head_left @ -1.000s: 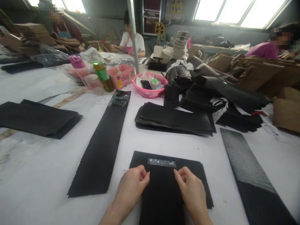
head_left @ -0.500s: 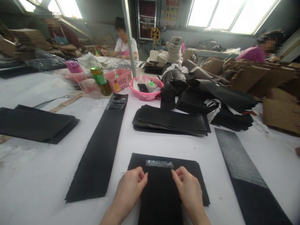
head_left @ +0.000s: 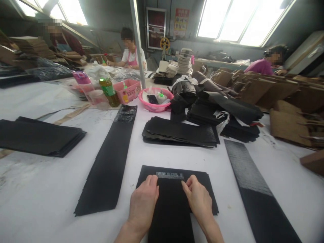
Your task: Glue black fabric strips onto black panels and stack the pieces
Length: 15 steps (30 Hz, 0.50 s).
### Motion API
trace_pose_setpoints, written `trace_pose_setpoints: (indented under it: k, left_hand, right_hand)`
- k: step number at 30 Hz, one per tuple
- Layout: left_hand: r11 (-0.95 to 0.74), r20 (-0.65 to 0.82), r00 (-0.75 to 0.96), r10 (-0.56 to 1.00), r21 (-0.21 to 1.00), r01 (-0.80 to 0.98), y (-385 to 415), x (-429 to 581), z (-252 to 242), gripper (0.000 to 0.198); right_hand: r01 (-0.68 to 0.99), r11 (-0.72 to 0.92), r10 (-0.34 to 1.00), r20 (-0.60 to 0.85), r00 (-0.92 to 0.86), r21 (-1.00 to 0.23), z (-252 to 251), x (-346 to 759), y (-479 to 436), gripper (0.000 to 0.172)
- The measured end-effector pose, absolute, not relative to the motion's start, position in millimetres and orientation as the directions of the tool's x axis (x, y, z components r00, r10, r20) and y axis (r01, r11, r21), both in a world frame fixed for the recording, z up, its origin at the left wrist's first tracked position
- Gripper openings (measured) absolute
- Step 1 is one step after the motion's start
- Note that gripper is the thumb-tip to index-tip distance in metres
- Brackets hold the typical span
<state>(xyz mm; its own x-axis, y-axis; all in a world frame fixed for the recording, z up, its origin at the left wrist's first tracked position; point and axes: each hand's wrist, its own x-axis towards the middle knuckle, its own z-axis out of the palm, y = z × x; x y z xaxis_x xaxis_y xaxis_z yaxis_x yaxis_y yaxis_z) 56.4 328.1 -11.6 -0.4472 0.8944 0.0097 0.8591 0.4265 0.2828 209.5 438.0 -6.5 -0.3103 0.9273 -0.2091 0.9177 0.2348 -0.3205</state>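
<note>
The basin (head_left: 154, 108) is pink, the table (head_left: 202, 158) under it white. Left of the basin, the box (head_left: 134, 92) is pink, the bottle (head_left: 109, 92) green above, brown below. In front of the basin, the strip (head_left: 169, 212) is black, the band (head_left: 170, 175) streaky grey. To the basin's front right, the piece (head_left: 248, 168) is black, its far part streaked grey.

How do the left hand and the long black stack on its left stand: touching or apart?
Apart: the head view shows a band of white table between the left hand and the long black stack.
</note>
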Motion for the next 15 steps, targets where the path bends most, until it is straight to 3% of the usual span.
trace_pose_setpoints:
  k: [3,6,10,12,15]
  left_hand:
    - [0.203,0.162,-0.227,0.96,0.153,0.967,330,62,-15,0.043]
    - [0.058,0.194,-0.075,0.978,0.091,0.994,332,63,-21,0.045]
    - [0.032,0.186,-0.04,0.982,0.047,0.998,332,61,-25,0.044]
    - [0.032,0.179,-0.039,0.983,0.042,0.999,331,61,-24,0.044]
    - [0.034,0.171,-0.04,0.984,0.041,0.999,331,61,-22,0.044]
  right_hand:
    - [0.924,0.233,0.928,-0.214,-0.304,-0.303,-3,208,436,0.024]
    - [0.926,0.245,0.934,-0.188,-0.305,-0.287,-2,208,434,0.024]
    - [0.919,0.262,0.947,-0.104,-0.303,-0.295,-4,213,432,0.022]
    - [0.884,0.318,0.942,0.011,-0.334,-0.344,-6,216,430,0.018]
    - [0.77,0.524,0.851,0.247,-0.462,-0.365,-7,216,425,0.013]
